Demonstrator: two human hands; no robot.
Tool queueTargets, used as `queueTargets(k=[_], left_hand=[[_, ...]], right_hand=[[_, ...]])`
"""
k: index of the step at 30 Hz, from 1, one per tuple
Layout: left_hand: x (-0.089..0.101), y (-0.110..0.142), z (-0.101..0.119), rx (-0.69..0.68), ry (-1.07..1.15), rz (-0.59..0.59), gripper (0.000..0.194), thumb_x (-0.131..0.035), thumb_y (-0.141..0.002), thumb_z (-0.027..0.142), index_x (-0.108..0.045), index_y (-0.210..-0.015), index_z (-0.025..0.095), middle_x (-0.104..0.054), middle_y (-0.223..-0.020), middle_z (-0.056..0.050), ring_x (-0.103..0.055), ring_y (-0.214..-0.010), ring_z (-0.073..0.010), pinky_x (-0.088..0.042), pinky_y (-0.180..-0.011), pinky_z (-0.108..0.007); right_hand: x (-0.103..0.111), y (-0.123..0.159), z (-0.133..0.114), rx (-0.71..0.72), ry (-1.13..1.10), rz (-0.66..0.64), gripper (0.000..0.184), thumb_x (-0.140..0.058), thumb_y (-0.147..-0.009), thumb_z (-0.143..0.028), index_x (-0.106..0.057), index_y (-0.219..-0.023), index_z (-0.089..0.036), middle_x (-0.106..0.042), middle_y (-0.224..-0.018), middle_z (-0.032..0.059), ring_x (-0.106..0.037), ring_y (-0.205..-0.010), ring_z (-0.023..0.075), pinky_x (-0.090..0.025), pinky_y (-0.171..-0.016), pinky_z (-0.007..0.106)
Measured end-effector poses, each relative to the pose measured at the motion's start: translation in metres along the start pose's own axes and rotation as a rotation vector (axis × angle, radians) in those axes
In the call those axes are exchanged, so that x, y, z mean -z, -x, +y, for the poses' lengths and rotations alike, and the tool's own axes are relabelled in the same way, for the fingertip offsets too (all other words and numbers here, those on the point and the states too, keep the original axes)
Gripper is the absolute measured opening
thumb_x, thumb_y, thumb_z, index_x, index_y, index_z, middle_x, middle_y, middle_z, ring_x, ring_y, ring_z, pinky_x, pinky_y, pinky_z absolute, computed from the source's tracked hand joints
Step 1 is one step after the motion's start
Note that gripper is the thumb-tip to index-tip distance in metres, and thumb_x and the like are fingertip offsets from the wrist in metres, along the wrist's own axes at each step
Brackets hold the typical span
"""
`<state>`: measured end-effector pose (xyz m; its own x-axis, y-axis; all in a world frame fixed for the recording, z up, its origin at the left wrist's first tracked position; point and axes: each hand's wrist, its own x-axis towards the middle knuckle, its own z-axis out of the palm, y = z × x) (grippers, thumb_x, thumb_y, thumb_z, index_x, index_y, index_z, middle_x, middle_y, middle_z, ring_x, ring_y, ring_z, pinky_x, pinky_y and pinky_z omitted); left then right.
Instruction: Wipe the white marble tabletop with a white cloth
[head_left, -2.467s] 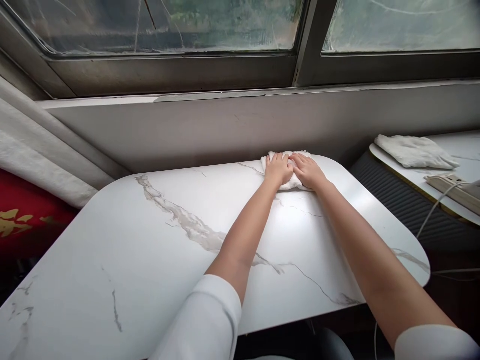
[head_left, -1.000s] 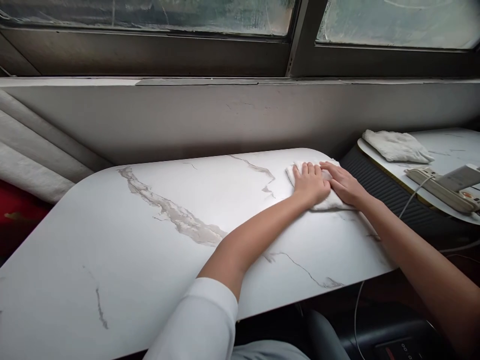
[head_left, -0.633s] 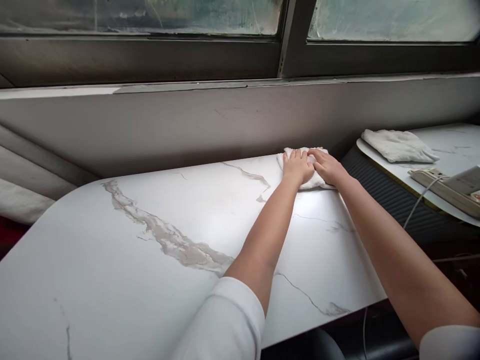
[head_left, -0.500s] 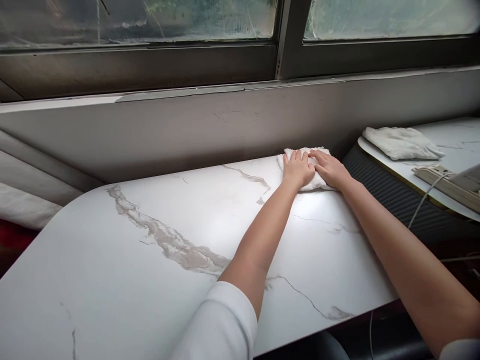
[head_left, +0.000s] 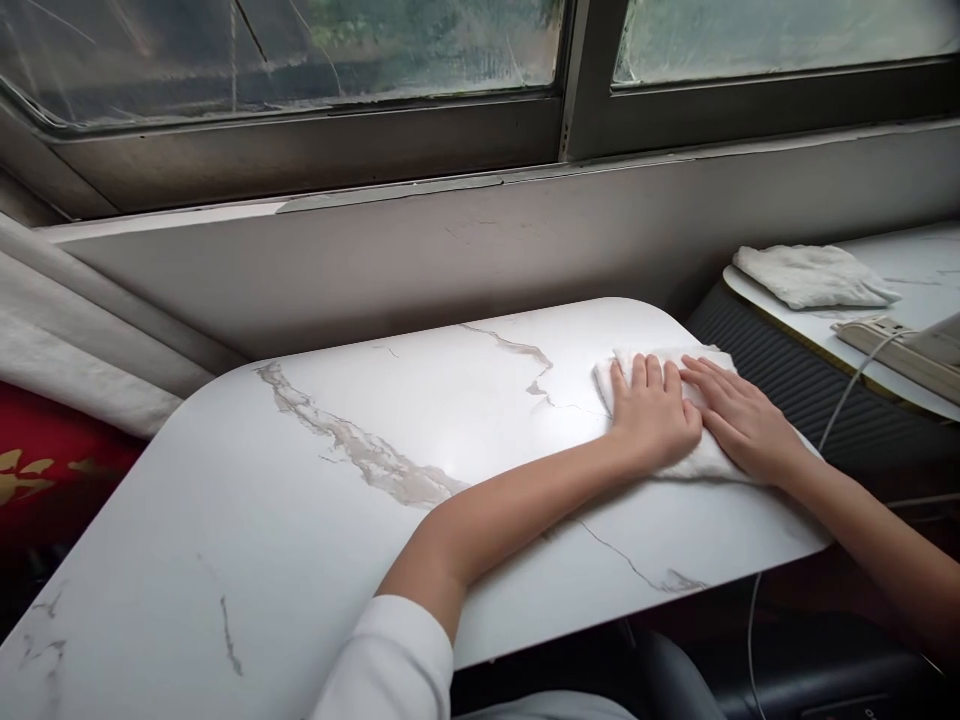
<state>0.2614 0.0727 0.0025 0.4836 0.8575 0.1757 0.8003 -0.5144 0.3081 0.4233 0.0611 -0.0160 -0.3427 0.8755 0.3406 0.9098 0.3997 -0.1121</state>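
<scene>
A folded white cloth [head_left: 706,462] lies flat near the right end of a white tabletop [head_left: 315,570] with grey-brown marble veining. My left hand [head_left: 651,415] rests palm down on the cloth's left part, fingers stretched forward. Beside it, my right hand [head_left: 750,425] presses flat on the cloth's right part, its fingers extended and slanting toward the left hand. Both palms cover much of the cloth; its far edge and near edge show around them.
A second white cloth [head_left: 814,275] lies on another table [head_left: 926,255] at the right, near a power strip [head_left: 900,345] with a cord. Behind runs a low wall [head_left: 420,255] under a window. White curtain fabric [head_left: 90,330] hangs at the left above something red [head_left: 60,470].
Both hands have slid the cloth from the table's far edge toward me and to the right. My left elbow has bent more. The view has shifted slightly left.
</scene>
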Motion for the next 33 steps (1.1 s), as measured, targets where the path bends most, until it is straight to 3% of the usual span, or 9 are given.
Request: queueTargets(k=[6,9,12,16,20,28,33], left_hand=[[0.012,0.066,0.012,-0.079,0.033,-0.044,0.058,-0.020,-0.096,0.034,-0.027,-0.145,0.004,-0.027,-0.154,-0.017,-0.017,-0.144,-0.0295,-0.011,-0.116,-0.054],[0.015,0.080,0.006,-0.104,0.036,-0.043,0.057,-0.019,-0.097,0.035,-0.027,-0.145,0.006,-0.027,-0.154,-0.016,-0.017,-0.144,-0.0274,-0.010,-0.117,-0.052],[0.014,0.079,-0.003,-0.093,0.036,-0.034,0.056,-0.018,-0.097,0.034,-0.027,-0.145,0.007,-0.027,-0.155,-0.014,-0.017,-0.144,-0.0261,-0.011,-0.117,-0.051],[0.015,0.059,-0.021,-0.044,0.040,-0.031,0.055,-0.019,-0.096,0.033,-0.029,-0.145,0.009,-0.028,-0.155,-0.012,-0.018,-0.144,-0.0242,-0.011,-0.117,-0.049],[0.019,0.024,-0.052,0.007,0.026,-0.026,0.054,-0.021,-0.095,0.033,-0.031,-0.145,0.011,-0.030,-0.154,-0.010,-0.020,-0.143,-0.0223,-0.011,-0.118,-0.046],[0.024,-0.049,-0.111,0.207,-0.003,0.082,0.052,-0.024,-0.094,0.029,-0.037,-0.141,0.012,-0.035,-0.151,-0.010,-0.025,-0.141,-0.0215,-0.012,-0.117,-0.046],[0.027,-0.068,-0.129,0.239,0.012,0.096,0.051,-0.024,-0.094,0.027,-0.038,-0.141,0.013,-0.035,-0.151,-0.009,-0.024,-0.141,-0.0207,-0.012,-0.117,-0.045]], right_hand=[[0.016,0.058,-0.056,-0.001,0.046,0.025,0.049,-0.025,-0.096,-0.030,-0.032,-0.144,-0.023,-0.039,-0.148,0.0110,-0.032,-0.138,0.0271,-0.030,-0.110,0.051],[0.016,0.062,-0.076,-0.031,0.081,0.020,0.048,-0.024,-0.096,-0.029,-0.033,-0.143,-0.022,-0.041,-0.147,0.0118,-0.032,-0.138,0.0273,-0.030,-0.109,0.052],[0.013,0.054,-0.084,-0.081,0.090,0.013,0.046,-0.024,-0.095,-0.027,-0.038,-0.139,-0.021,-0.044,-0.145,0.0110,-0.034,-0.137,0.0265,-0.032,-0.108,0.052],[0.004,0.024,-0.083,-0.132,0.078,-0.027,0.045,-0.023,-0.093,-0.025,-0.046,-0.132,-0.018,-0.045,-0.145,0.0112,-0.035,-0.137,0.0257,-0.032,-0.109,0.051],[-0.012,-0.027,-0.074,-0.158,0.068,-0.041,0.047,-0.025,-0.090,-0.025,-0.048,-0.129,-0.014,-0.045,-0.145,0.0131,-0.036,-0.136,0.0268,-0.032,-0.108,0.050],[-0.046,-0.144,-0.040,0.039,-0.038,-0.039,0.046,-0.030,-0.085,-0.022,-0.049,-0.127,-0.018,-0.050,-0.140,0.0103,-0.040,-0.132,0.0252,-0.033,-0.107,0.047],[-0.057,-0.175,-0.035,0.036,-0.070,-0.016,0.046,-0.031,-0.084,-0.021,-0.051,-0.125,-0.018,-0.055,-0.134,0.0114,-0.048,-0.125,0.0250,-0.037,-0.103,0.043]])
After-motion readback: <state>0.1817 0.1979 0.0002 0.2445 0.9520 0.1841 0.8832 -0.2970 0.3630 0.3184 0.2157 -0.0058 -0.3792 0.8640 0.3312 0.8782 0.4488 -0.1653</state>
